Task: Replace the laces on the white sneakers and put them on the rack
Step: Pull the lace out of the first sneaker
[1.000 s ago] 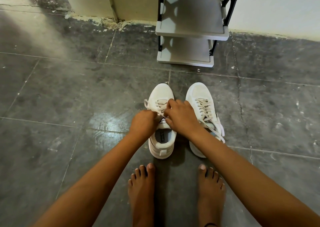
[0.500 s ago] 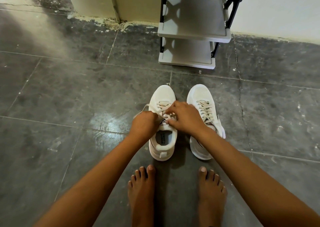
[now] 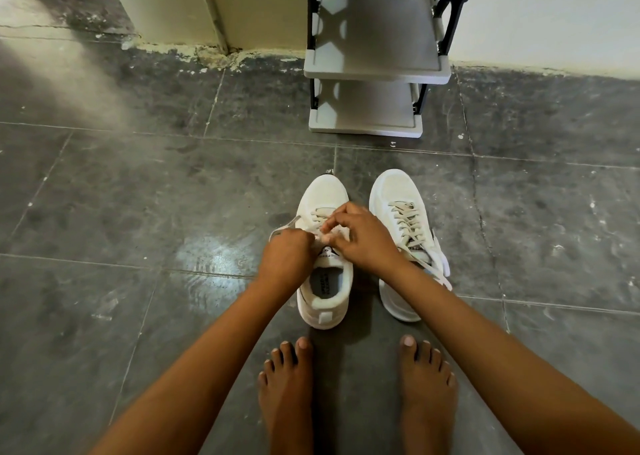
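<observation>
Left sneaker (image 3: 325, 281), 6 o'clock of rack (image 3: 374, 70): left hand (image 3: 285, 258) still pinches lace (image 3: 284, 229); right hand (image 3: 363, 238), fingers curled on laces, has shifted toward 12 o'clock. Right sneaker (image 3: 398, 205) unmoved.

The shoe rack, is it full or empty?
Empty, as far as shown: both visible shelves of the shoe rack are bare, and both white sneakers stand on the floor.

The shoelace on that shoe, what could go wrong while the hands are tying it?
1. The left hand and right hand both pinch the lace over the left sneaker. A slipping finger could probably loosen the knot.
2. The right sneaker has lace ends trailing toward the floor, so they might snag or trip someone when it is carried.
3. The rack has smooth shelves, so a shoe set near an edge could slide off.
</observation>
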### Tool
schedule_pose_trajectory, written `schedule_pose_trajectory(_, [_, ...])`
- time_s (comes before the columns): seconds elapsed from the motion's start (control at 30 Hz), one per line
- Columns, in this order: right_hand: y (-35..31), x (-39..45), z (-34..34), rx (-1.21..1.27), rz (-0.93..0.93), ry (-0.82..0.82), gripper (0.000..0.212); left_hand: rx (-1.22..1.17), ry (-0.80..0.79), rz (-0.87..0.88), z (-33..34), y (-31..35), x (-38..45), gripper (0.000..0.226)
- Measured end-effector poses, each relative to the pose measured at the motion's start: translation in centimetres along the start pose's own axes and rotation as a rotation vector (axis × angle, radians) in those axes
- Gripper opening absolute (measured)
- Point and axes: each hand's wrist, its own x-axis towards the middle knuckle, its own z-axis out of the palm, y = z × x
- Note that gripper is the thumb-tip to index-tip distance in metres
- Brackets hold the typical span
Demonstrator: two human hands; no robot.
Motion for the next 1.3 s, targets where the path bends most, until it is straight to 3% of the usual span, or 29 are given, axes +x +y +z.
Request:
schedule_pose_trajectory(0.07, [0.8,-0.5,0.0,-0.282,0.041,-0.03,0.048,-0.025,0.011,-0.006,0.0,0.0,-0.2,0.028])
schedule_pose_trajectory(0.13, [0.8,-1.0,0.1,-0.324,0.152,0.032,0.058,-0.064,0.038,-0.042,0.2,-0.5,-0.4,0.025])
schedule_pose_trajectory(0.4, [-0.1,-1.5,1.1,-0.325,0.185,0.144,0.03,-0.055,0.077,-0.064,0.5,-0.5,-0.6,0.023])
schedule_pose_trajectory(0.47, [0.1,-1.6,1.2,-0.266,0.2,0.166,0.027,-0.058,0.067,-0.057,0.5,-0.7,-0.5,0.023])
schedule_pose_trajectory(0.63, [1.1,-1.2,1.0,0.15,0.355,0.148,0.03,-0.107,0.066,-0.063,0.5,-0.9,-0.6,0.023])
schedule_pose_trajectory(0.73, [1.7,-0.8,0.6,0.294,0.379,0.142,0.017,-0.112,0.07,-0.065,0.6,-1.0,-0.5,0.023])
schedule_pose_trajectory(0.83, [2.1,-0.5,0.0,0.283,0.348,0.027,0.011,-0.113,0.075,-0.07,0.7,-0.9,-0.5,0.024])
schedule_pose_trajectory(0.93, [2.2,0.0,-0.1,0.044,0.26,-0.012,0.013,-0.103,0.079,-0.07,0.7,-0.8,-0.5,0.024])
schedule_pose_trajectory(1.1, [1.9,0.6,-0.6,-0.136,0.22,0.277,0.017,-0.088,0.071,-0.067,0.7,-0.7,-0.5,0.026])
schedule_pose_trajectory(1.17, [1.8,0.6,-0.4,-0.178,0.146,0.187,0.035,-0.09,0.073,-0.064,0.7,-0.7,-0.5,0.027])
schedule_pose_trajectory(1.23, [1.3,0.1,0.1,-0.195,0.008,0.051,0.037,-0.083,0.07,-0.056,0.6,-0.6,-0.5,0.028])
schedule_pose_trajectory(1.3, [0.6,-0.5,0.7,-0.389,-0.117,-0.046,0.035,-0.079,0.056,-0.058,0.6,-0.6,-0.4,0.028])
